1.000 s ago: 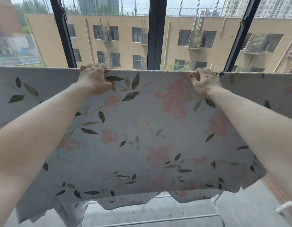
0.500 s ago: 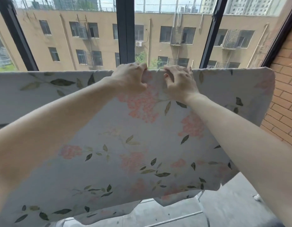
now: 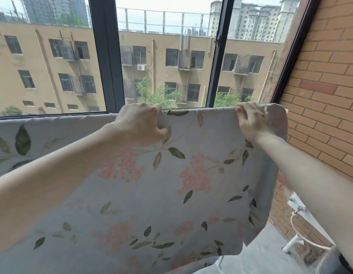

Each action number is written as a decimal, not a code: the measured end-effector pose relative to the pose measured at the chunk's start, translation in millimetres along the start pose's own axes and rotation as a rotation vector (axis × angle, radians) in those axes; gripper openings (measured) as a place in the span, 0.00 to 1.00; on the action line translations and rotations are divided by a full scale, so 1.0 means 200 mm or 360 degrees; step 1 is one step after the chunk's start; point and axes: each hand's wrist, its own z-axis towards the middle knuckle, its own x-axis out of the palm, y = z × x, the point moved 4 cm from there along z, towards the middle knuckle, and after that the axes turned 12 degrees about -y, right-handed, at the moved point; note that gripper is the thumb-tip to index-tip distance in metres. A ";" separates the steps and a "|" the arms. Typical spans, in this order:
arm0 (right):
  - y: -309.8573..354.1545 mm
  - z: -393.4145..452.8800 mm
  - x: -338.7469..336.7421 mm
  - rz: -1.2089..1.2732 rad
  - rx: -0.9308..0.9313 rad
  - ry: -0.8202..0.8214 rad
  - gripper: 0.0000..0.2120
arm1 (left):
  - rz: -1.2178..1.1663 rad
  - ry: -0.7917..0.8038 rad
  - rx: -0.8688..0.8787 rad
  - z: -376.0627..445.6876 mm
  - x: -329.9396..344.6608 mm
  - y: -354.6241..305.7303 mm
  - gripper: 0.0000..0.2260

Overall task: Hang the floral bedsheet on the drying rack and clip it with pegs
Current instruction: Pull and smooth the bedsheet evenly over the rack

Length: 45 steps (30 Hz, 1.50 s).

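Observation:
The floral bedsheet, pale grey with pink blossoms and green leaves, is draped over a high bar and hangs toward me. My left hand grips its top fold near the middle. My right hand pinches the top fold close to the sheet's right end. The bar itself is hidden under the cloth. A white leg of the drying rack shows below the sheet's lower edge. No pegs are in view.
Dark window frames stand right behind the sheet. A brick wall closes the right side. A white pipe with a hose sits low at the right, over grey floor.
My view has swung right along the sheet. Both hands have slid rightward on the top fold, the right one now near the sheet's right end, and they are spread further apart than half a second ago.

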 end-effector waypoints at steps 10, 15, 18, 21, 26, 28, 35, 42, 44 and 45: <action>-0.19 0.09 0.01 0.0260 -0.0365 -0.0179 0.14 | -0.0159 0.0006 0.0025 0.33 0.21 -0.58 0.19; -0.45 0.21 -0.02 0.0322 -0.0447 -0.0215 0.18 | 0.0029 -0.0135 -0.0052 0.43 0.34 -0.83 0.18; -0.51 0.24 -0.01 0.0331 -0.0630 -0.0267 0.17 | 0.0106 -0.0296 -0.0177 0.45 0.36 -0.83 0.17; -0.57 0.28 -0.02 0.0330 -0.0632 -0.0256 0.16 | 0.0172 -0.0318 -0.0310 0.44 0.37 -0.81 0.18; -0.67 0.33 -0.01 0.0439 -0.0635 -0.0214 0.12 | 0.0224 -0.0305 -0.0407 0.44 0.37 -0.80 0.19; -0.71 0.37 0.00 0.0574 -0.0553 -0.0244 0.11 | 0.0224 -0.0300 -0.0455 0.46 0.36 -0.81 0.19; -1.16 0.30 0.06 0.0798 -0.0126 -0.0103 0.17 | 0.0234 -0.0275 -0.0524 0.45 0.35 -0.84 0.18; -1.35 0.38 0.04 0.0918 0.0051 -0.0043 0.12 | 0.0273 -0.0252 -0.0547 0.45 0.37 -0.89 0.18; -1.41 0.39 0.03 0.0863 0.0116 -0.0015 0.08 | 0.0268 -0.0250 -0.0553 0.45 0.35 -0.90 0.16; -1.43 0.39 0.03 0.0847 0.0158 0.0058 0.07 | 0.0257 -0.0252 -0.0552 0.45 0.34 -0.90 0.15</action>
